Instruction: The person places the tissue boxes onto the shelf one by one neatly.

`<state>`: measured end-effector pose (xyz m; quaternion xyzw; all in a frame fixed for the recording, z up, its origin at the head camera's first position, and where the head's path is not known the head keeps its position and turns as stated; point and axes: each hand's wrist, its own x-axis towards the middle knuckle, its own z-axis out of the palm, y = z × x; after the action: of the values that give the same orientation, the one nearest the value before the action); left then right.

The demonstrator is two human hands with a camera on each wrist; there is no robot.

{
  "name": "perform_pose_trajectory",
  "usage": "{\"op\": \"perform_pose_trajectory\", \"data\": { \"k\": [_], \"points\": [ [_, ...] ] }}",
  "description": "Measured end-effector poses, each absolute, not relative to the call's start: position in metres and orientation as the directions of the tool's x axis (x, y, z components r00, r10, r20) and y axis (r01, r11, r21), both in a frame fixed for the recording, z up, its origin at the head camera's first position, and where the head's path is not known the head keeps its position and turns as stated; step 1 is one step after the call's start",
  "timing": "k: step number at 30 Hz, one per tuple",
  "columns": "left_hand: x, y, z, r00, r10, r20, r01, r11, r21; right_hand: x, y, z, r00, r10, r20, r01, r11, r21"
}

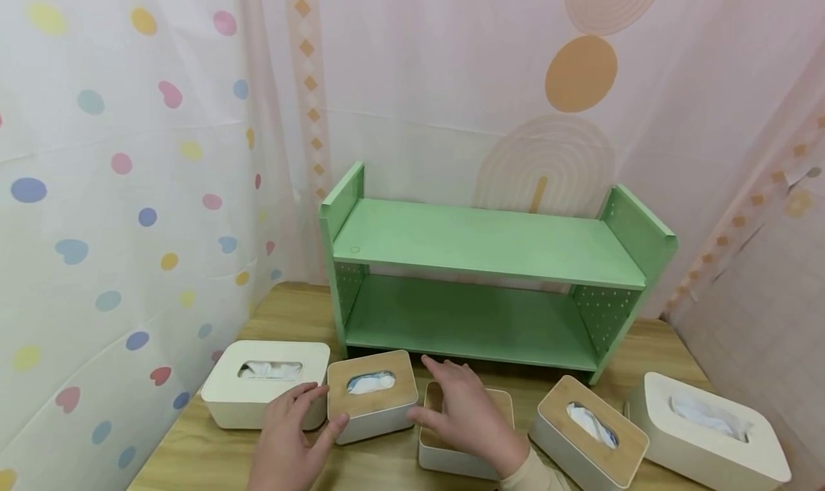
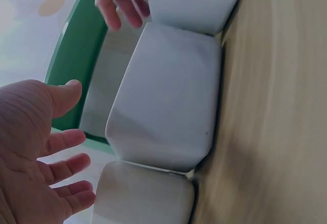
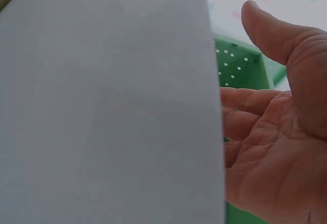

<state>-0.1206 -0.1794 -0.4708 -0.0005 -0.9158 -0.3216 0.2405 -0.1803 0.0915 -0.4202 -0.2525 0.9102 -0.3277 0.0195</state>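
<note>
A tissue box with a wooden lid and pale sides (image 1: 394, 399) stands on the table between my two hands. My left hand (image 1: 286, 437) is at its left side, fingers spread, also beside a white tissue box (image 1: 222, 383); whether it touches either is hard to tell. On the other side, my right hand (image 1: 467, 409) reaches over another wooden-lidded box (image 1: 451, 462), hiding much of that lid. Its thumb and fingers are extended toward the first box's right side. Both wrist views show relaxed, spread fingers holding nothing: the left hand (image 2: 38, 155) and the right hand (image 3: 271, 147).
A green two-tier shelf (image 1: 490, 240) stands at the back of the wooden table (image 1: 187, 455). To the right are an angled wooden-lidded tissue box (image 1: 554, 405) and a larger white one (image 1: 683, 451). Patterned curtains (image 1: 142, 262) hang behind and at the sides.
</note>
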Motion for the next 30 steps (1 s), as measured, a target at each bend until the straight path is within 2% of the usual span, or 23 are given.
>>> {"op": "perform_pose_trajectory", "data": {
  "k": [6, 14, 20, 30],
  "points": [
    [-0.119, -0.169, -0.476, -0.852, -0.185, 0.489, 0.124, 0.838, 0.532, -0.183, 0.084, -0.426, -0.869, -0.480, 0.123, -0.458, 0.685, -0.567],
    [-0.120, -0.169, -0.469, -0.949, -0.209, 0.235, -0.008, 0.763, 0.646, -0.183, 0.075, -0.431, -0.865, -0.494, 0.084, -0.457, 0.709, -0.538],
    [-0.124, -0.167, -0.466, -0.971, -0.226, 0.072, -0.089, 0.630, 0.772, -0.183, 0.068, -0.434, -0.867, -0.493, 0.078, -0.457, 0.720, -0.523],
    [-0.123, -0.161, -0.462, -0.979, -0.202, -0.011, -0.110, 0.487, 0.867, -0.183, 0.067, -0.438, -0.853, -0.508, 0.117, -0.466, 0.643, -0.607]
  ]
}}
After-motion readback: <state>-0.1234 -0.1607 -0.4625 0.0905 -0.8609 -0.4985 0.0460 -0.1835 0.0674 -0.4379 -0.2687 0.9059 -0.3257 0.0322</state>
